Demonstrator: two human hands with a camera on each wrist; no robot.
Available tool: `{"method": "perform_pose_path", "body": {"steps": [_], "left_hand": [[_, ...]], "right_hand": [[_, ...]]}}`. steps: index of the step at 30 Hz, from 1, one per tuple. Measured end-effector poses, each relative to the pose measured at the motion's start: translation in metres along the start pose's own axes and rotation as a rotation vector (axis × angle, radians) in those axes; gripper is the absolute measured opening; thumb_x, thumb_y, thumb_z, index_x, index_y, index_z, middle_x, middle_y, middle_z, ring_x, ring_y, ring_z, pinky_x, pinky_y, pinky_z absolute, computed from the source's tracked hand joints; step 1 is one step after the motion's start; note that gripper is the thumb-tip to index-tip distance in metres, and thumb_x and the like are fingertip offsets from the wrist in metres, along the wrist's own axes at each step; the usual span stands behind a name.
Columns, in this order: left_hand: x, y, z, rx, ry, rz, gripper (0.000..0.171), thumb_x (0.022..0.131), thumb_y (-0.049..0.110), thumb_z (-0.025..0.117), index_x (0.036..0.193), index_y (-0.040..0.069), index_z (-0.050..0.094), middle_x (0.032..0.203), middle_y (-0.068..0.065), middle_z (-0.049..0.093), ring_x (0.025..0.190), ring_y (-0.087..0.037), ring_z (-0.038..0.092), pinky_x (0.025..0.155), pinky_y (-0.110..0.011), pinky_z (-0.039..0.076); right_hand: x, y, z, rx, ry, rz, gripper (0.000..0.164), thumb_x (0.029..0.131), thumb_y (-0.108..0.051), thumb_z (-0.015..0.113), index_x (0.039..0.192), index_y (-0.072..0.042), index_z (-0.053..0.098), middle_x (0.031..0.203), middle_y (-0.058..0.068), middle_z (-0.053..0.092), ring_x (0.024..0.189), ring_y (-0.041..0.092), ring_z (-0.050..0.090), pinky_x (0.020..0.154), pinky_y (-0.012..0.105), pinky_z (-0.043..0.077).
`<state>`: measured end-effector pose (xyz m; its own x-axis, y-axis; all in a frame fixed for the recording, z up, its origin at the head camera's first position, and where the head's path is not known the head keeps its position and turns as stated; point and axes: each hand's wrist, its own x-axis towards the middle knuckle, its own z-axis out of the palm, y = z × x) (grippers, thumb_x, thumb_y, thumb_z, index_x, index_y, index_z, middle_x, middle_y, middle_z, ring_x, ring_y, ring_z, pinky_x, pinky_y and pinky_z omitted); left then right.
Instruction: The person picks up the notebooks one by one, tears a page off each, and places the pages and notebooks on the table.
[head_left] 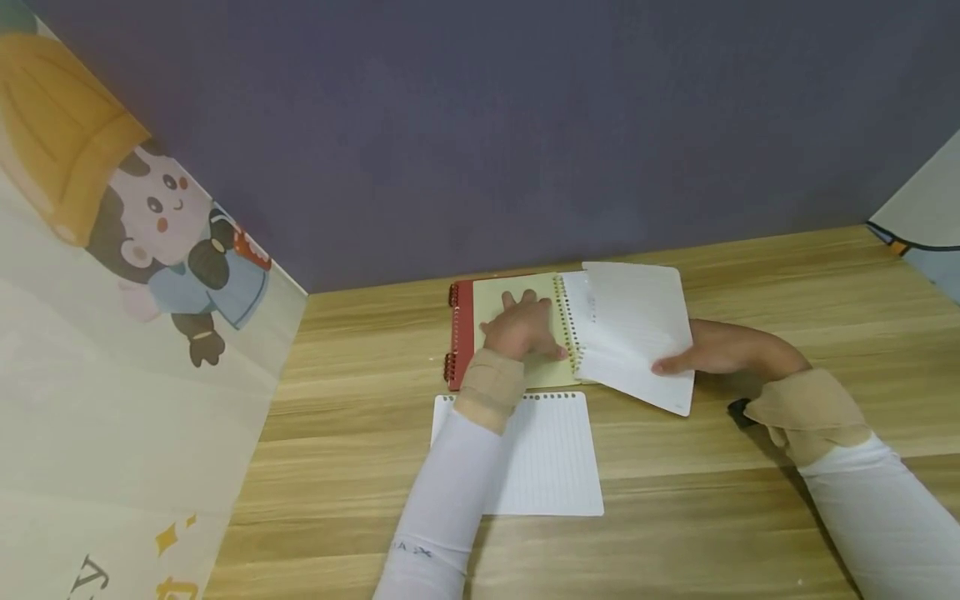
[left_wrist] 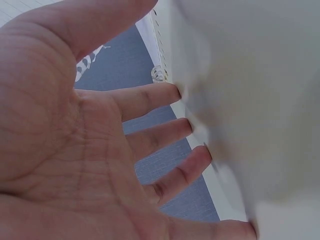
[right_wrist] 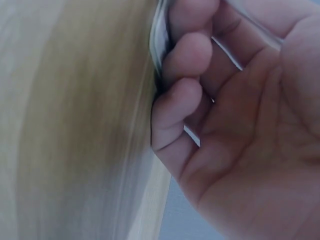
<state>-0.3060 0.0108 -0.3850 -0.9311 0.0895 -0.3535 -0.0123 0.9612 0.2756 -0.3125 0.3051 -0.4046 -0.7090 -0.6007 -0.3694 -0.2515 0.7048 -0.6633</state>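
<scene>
A spiral notebook (head_left: 570,379) lies opened out near the back of the table, its pale yellow left side (head_left: 491,300) over a red ring binder (head_left: 463,333). My left hand (head_left: 517,325) rests on that yellow side with fingers spread. In the left wrist view its fingertips touch the pale surface. At the notebook's right edge my right hand (head_left: 712,346) pinches the white pages (head_left: 637,308), thumb on top and the other fingers hidden beneath. Those pages are raised and slanted at the lower right corner. The right wrist view shows curled fingers (right_wrist: 182,55) against the page edges.
A loose lined sheet (head_left: 547,458) with a punched top edge lies in front of the notebook, partly under my left forearm. The wooden table (head_left: 337,467) meets a dark wall (head_left: 480,142) behind and a cartoon-printed wall (head_left: 82,375) at the left.
</scene>
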Motion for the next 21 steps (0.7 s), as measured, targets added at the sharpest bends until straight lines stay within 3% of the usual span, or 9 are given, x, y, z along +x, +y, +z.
{"method": "perform_pose_path", "body": {"steps": [10,21], "left_hand": [[0.001,0.0,-0.002,0.0,-0.019,-0.013,0.094,0.08,0.047,0.085,0.158,0.022,0.039,0.168,-0.003,0.026,0.158,-0.038,0.01,0.11,-0.081,0.025],[0.007,0.0,-0.003,-0.01,-0.026,-0.019,0.096,0.08,0.047,0.085,0.159,0.022,0.038,0.169,-0.003,0.024,0.159,-0.038,0.007,0.111,-0.081,0.023]], "right_hand": [[0.002,0.005,-0.004,0.038,-0.029,-0.017,0.087,0.096,-0.037,0.07,0.155,0.007,0.025,0.143,0.023,0.055,0.131,0.038,0.055,0.102,0.05,0.047],[0.008,0.014,-0.009,0.054,-0.045,-0.029,0.081,0.095,-0.035,0.071,0.153,0.006,0.03,0.138,0.019,0.059,0.125,0.029,0.059,0.099,0.044,0.048]]}}
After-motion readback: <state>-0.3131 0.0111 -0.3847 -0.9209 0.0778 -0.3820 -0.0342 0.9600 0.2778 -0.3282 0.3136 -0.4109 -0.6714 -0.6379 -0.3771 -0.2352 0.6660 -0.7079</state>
